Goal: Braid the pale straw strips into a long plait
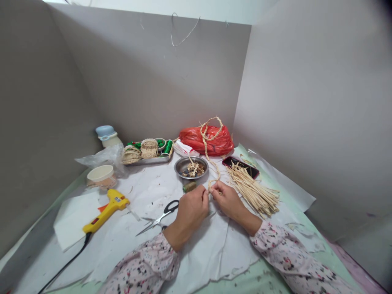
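My left hand (193, 206) and my right hand (227, 199) meet in the middle of the table, both with fingers pinched. Between them they grip the near end of a braided straw cord (210, 157). From my fingers the cord runs away from me and ends in a loop lying over a red plastic bag (190, 136). Right of my right hand lies a bundle of loose straw strands (255, 190). Scissors (162, 218) with black handles rest just left of my left hand. A metal bowl (177, 165) holding straw scraps stands beyond my hands.
A yellow glue gun (105, 212) with a black cord lies at left, near a white tub (100, 173). Behind are a blue-capped bottle (107, 136) and a metal tray (147, 161) with straw pieces and green thread. A phone (253, 172) lies partly under the straw. Grey partitions (159, 81) surround the table.
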`<action>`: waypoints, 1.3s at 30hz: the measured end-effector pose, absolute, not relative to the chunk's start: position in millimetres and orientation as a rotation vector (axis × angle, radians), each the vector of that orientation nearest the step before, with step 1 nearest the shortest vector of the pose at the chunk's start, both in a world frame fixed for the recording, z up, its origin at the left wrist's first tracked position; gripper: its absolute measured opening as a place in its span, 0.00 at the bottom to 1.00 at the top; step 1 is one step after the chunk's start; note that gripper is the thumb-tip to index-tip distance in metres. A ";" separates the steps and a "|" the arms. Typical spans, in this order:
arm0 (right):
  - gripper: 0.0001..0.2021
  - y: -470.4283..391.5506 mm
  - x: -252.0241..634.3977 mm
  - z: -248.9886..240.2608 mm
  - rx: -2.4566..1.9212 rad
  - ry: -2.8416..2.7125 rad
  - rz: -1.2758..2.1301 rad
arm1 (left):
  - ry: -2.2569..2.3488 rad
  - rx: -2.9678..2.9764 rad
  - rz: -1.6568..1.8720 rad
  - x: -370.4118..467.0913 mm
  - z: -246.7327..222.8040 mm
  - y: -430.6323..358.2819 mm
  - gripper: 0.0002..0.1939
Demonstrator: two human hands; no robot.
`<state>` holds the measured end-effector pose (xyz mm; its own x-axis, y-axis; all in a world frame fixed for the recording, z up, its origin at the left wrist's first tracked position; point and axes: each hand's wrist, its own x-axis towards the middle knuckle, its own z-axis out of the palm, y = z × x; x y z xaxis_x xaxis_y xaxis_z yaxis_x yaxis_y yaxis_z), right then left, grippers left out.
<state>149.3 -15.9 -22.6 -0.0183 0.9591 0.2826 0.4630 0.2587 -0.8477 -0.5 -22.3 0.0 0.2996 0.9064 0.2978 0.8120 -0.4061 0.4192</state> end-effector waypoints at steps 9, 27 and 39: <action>0.10 -12.9 150.1 -25.4 -1.291 -1.511 0.807 | 1.537 2.546 0.562 5.1 0.2 -32.4 0.15; 0.11 -8.6 144.8 -25.1 -1.064 -1.108 1.283 | 1.458 2.557 0.412 9.8 -3.1 -37.9 0.19; 0.14 -16.2 148.5 -9.7 -0.965 -1.135 1.483 | 1.338 1.647 1.238 -5.9 5.7 -8.2 0.10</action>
